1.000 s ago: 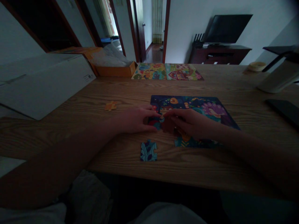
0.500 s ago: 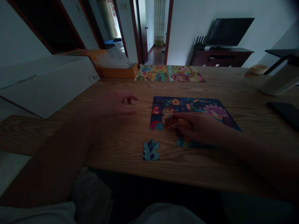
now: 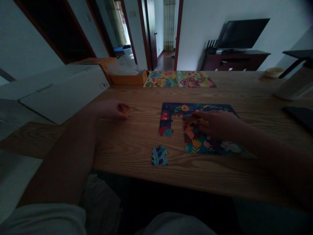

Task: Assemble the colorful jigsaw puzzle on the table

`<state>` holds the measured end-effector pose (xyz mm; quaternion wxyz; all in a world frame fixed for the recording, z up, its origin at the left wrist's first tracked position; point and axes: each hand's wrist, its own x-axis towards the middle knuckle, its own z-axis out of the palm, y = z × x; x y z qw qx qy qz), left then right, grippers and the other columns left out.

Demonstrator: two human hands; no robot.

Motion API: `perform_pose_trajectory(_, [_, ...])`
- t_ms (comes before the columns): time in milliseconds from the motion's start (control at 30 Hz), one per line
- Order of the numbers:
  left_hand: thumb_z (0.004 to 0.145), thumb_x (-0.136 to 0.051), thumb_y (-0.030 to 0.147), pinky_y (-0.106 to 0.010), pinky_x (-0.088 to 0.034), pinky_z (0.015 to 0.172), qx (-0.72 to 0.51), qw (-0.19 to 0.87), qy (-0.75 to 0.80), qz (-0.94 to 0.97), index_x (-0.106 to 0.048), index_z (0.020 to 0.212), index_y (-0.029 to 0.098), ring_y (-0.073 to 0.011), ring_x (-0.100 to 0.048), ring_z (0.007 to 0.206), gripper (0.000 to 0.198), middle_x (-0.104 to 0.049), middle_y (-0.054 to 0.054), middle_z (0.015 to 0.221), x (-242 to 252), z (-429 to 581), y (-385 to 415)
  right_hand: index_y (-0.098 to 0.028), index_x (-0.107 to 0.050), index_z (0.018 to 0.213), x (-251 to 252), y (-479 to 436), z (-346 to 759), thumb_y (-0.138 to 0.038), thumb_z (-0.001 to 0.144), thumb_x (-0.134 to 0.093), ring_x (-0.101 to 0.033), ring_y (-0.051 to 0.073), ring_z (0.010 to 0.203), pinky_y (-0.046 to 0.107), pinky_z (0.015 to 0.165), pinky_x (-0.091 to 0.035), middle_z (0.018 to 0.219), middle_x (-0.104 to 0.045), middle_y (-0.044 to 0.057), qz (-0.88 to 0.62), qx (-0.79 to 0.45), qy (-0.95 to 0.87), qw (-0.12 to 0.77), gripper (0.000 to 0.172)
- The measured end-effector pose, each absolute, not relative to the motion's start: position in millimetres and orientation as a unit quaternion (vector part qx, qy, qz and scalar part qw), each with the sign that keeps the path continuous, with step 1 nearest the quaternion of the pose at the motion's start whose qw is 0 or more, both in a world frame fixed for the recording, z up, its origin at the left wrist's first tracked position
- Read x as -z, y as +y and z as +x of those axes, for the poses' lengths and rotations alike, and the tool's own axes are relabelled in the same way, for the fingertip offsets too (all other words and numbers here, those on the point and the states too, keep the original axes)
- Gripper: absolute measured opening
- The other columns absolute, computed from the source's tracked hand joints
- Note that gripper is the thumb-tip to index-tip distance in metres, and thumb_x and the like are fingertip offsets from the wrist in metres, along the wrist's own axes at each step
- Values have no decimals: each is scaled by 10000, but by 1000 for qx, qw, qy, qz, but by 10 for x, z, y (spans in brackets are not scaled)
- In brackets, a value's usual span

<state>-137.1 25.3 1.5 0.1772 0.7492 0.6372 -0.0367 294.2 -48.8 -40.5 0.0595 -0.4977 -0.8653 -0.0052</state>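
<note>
- Wooden tabletop (image 3: 132, 143) fills the lower half of the view, and its grain runs from left to right. Behind it is a room with an open doorway (image 3: 166, 32) and a dark television (image 3: 242, 32) on a low wooden cabinet (image 3: 234, 60).
- Along the far edge of the tabletop lie two finished jigsaw puzzles (image 3: 161, 79) side by side. An orange box (image 3: 129, 79) stands just left of them, and a white cardboard box (image 3: 61, 85) lies at the left side.
- Near the right edge there is a dark flat device (image 3: 299, 114), but it is too dark to tell what kind.
- A partly built jigsaw puzzle (image 3: 198, 145) lies right of the tabletop's middle, with its long axis from left to right, parallel to the near edge. A gap in it opens toward the near edge.
- A loose blue leaf-pattern piece (image 3: 159, 156) lies apart from the puzzle, near the gap, with its longer side toward the far edge.
- The left hand (image 3: 110, 109) rests on the tabletop, well left of the puzzle. Its fingers (image 3: 121, 107) curl narrowly over a small orange jigsaw piece (image 3: 127, 112).
- The right hand (image 3: 215, 125) lies over the puzzle, with its fingers (image 3: 201, 116) stretched toward the gap. A brownish piece (image 3: 192, 120) is under them, but I cannot tell if they grip it.
</note>
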Motion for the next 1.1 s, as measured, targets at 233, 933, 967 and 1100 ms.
perform_pose_trajectory(233, [776,-625,429,-350,-528,899,-12,146,615,775,-599,1380,182,-261,-676,1043,653,-714,-95,1218,-39,-1177,191,-244,-642,1339,423,-453,2981,-382,968,-522,-738,304,868,363,653,-496,1038,-775,110,-501,18,-865,21,413])
perform_pose_trajectory(933, [871,-690,480,-262,-504,658,-71,371,407,831,-677,1141,187,-169,-670,775,399,-736,-40,922,185,-509,-73,-264,-611,1394,320,-515,2878,-368,974,-444,-730,297,792,335,587,-433,1033,-774,112,-532,31,-846,-16,465])
perform_pose_trajectory(967, [871,-676,486,-269,-500,667,-62,342,429,834,-680,1142,181,-175,-659,781,407,-728,-42,924,137,-547,-62,-262,-608,1402,311,-519,2873,-362,976,-435,-730,296,799,337,592,-434,1040,-773,114,-537,25,-843,-17,471])
perform_pose_trajectory(1100, [886,-587,413,-314,-479,726,-47,155,533,831,-689,1065,132,-204,-619,833,348,-689,-81,970,-62,-677,-65,-267,-634,1381,286,-531,2855,-367,974,-446,-727,292,819,351,617,-452,1064,-771,111,-547,14,-837,-14,460])
